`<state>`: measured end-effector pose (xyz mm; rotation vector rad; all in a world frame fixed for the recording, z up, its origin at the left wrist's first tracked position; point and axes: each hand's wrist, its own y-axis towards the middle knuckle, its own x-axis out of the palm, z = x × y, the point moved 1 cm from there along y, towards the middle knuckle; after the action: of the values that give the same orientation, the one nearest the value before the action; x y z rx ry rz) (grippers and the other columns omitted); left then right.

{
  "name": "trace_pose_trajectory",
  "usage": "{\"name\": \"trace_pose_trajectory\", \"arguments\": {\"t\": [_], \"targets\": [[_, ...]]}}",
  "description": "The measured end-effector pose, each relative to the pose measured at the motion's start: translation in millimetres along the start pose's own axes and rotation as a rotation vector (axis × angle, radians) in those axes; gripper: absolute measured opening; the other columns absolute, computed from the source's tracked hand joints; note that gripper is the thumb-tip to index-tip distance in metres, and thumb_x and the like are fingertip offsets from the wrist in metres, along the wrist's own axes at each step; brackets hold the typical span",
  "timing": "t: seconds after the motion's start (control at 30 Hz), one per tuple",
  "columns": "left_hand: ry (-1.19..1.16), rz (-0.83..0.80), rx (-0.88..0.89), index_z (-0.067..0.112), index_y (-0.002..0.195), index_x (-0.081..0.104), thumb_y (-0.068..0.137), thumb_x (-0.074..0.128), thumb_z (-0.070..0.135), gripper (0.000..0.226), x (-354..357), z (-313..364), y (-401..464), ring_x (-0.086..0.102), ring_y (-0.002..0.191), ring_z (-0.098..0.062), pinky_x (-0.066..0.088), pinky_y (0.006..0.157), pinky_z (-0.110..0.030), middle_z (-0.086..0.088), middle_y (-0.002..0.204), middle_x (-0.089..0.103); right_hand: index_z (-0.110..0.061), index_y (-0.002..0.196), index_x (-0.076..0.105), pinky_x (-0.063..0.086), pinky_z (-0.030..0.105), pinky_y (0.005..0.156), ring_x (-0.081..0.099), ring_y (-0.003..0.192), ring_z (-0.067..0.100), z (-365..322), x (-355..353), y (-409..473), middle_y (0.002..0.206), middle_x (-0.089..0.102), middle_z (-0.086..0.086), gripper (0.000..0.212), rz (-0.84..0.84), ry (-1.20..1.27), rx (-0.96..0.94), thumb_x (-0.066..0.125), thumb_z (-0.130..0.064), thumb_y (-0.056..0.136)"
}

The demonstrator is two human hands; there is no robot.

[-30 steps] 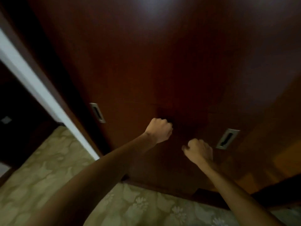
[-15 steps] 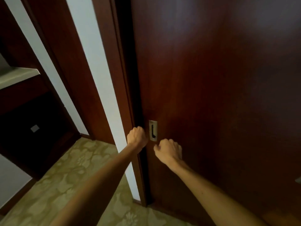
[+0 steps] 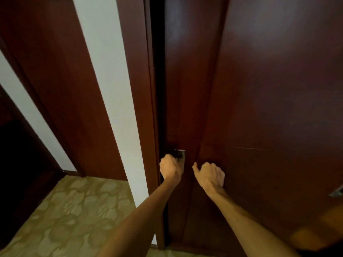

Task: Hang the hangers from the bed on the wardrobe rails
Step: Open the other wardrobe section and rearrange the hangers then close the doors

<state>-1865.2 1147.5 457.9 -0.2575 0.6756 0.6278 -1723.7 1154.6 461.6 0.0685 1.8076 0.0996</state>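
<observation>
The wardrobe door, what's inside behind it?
Only a thin dark gap shows beside the wardrobe door. The left hand is at its metal handle. Rails, hangers or clothes can't be seen.

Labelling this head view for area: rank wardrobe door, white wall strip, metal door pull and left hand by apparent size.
1. wardrobe door
2. white wall strip
3. left hand
4. metal door pull, partly hidden by that hand
</observation>
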Motion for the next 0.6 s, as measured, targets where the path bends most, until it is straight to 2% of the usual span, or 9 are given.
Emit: {"name": "trace_pose_trajectory", "arguments": {"t": [0.07,0.17,0.23,0.37,0.5,0.6], "targets": [[0.022,0.009,0.020,0.020,0.065,0.048,0.090,0.075,0.029,0.038,3,-2,3,0.044,0.050,-0.002,0.033,0.041,-0.017,0.006,0.064,0.056,-0.022,0.062,0.060,0.046,0.030,0.059,0.062,0.062,0.016,3,-1,0,0.066,0.064,-0.004,0.057,-0.009,-0.008,-0.003,0.040,-0.060,0.098],[0.070,-0.014,0.075,0.012,0.078,0.062,0.091,0.074,0.035,0.028,4,-6,5,0.053,0.052,-0.005,0.033,0.040,-0.016,-0.003,0.078,0.070,-0.021,0.062,0.062,0.048,0.030,0.060,0.065,0.064,0.018,3,-1,1,0.067,0.066,-0.003,0.057,0.012,-0.008,-0.014,0.041,-0.060,0.098],[0.107,-0.032,0.106,0.009,0.081,0.065,0.090,0.074,0.036,0.031,1,-4,4,0.062,0.058,-0.012,0.039,0.041,-0.019,-0.003,0.078,0.069,-0.022,0.058,0.056,0.043,0.029,0.058,0.062,0.061,0.018,3,-2,1,0.062,0.061,-0.005,0.056,0.030,-0.023,-0.023,0.042,-0.059,0.098],[0.136,-0.068,0.141,0.014,0.073,0.061,0.087,0.076,0.027,0.025,0,6,-1,0.057,0.054,-0.008,0.043,0.043,-0.020,0.003,0.068,0.061,-0.023,0.052,0.051,0.034,0.027,0.050,0.050,0.048,0.012,7,-3,2,0.050,0.050,-0.009,0.058,0.042,-0.062,-0.039,0.044,-0.058,0.098],[0.173,-0.094,0.179,0.011,0.080,0.067,0.086,0.077,0.027,0.019,6,18,-7,0.063,0.059,-0.012,0.050,0.047,-0.024,0.000,0.074,0.066,-0.022,0.051,0.051,0.039,0.028,0.053,0.055,0.051,0.015,17,-2,5,0.052,0.055,-0.008,0.059,0.031,-0.047,-0.031,0.044,-0.059,0.097],[0.185,-0.095,0.193,0.009,0.087,0.070,0.086,0.075,0.028,0.020,14,28,-15,0.069,0.068,-0.017,0.060,0.059,-0.032,-0.003,0.081,0.070,-0.021,0.049,0.051,0.037,0.028,0.052,0.050,0.047,0.013,28,-2,9,0.050,0.053,-0.009,0.061,0.033,-0.050,-0.025,0.044,-0.061,0.096]]}}
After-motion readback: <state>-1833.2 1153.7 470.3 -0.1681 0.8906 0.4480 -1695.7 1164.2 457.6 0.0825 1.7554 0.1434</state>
